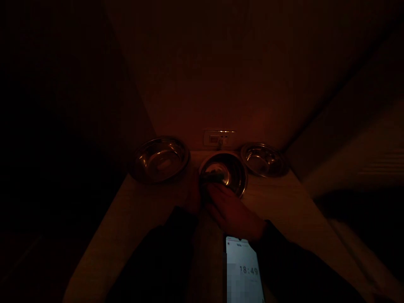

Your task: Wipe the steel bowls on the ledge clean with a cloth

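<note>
Nearest, I see a lit phone [242,273] below the right hand [232,212]. That hand, fingers part-curled, overlaps the bowl's [236,179] near rim; the left hand [193,195] is at its left side. Darkness hides both grips. I judge handling underway; what is done or left, I cannot tell. Beyond the hands: left basin [162,162], right basin [265,162], then socket [216,139].

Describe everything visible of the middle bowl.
The middle bowl is round, shiny and metal-looking, with dark inner walls and reflections inside. It opens upward at the far end of the table, between the left bowl and the right bowl, in front of the wall socket. The right hand is at its near rim, the left hand at its left side; the gloom hides their exact contact. A dark patch inside cannot be made out.
</note>
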A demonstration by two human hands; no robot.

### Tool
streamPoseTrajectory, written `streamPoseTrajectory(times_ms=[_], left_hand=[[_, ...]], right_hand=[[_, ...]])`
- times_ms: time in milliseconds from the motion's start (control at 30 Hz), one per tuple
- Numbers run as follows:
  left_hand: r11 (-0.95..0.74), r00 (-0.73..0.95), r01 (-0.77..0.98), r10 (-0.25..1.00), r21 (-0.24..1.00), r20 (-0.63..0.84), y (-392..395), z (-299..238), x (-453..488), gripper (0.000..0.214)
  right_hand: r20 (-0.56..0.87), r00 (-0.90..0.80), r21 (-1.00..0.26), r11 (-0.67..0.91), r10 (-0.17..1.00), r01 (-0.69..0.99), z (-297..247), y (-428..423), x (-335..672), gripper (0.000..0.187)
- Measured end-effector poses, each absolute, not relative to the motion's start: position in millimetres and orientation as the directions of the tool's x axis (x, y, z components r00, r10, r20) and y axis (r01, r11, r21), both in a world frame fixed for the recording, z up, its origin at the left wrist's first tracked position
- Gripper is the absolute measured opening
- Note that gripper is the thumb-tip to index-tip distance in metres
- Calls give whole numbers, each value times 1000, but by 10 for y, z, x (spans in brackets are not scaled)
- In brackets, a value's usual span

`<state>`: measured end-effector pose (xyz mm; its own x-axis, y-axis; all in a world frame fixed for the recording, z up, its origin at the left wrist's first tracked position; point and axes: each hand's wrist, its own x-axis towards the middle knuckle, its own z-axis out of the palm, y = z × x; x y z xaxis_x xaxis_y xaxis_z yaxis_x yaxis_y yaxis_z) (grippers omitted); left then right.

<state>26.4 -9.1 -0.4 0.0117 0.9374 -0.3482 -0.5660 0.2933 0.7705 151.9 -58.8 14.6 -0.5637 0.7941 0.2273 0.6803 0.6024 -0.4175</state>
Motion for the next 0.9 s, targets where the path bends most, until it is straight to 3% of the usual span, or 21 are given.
streamPoseTrajectory(times_ms=[233,433,733,900], left_hand=[[294,10,-594,933,749,-359,-140,134,299,28],[379,61,-613,898,693,-437,-131,151,292,35],[212,35,-551,972,807,-231,-62,44,229,36],[224,-22,-553,959,802,-283,-34,62,257,40]], right_hand=[[207,-571,-423,599,795,680,138,-594,1523,49],[198,-586,-365,614,786,700,102,-607,1551,50],[115,-634,-356,627,765,693,246,-608,1674,47],[149,-654,-302,664,742,684,159,-607,1665,48]])
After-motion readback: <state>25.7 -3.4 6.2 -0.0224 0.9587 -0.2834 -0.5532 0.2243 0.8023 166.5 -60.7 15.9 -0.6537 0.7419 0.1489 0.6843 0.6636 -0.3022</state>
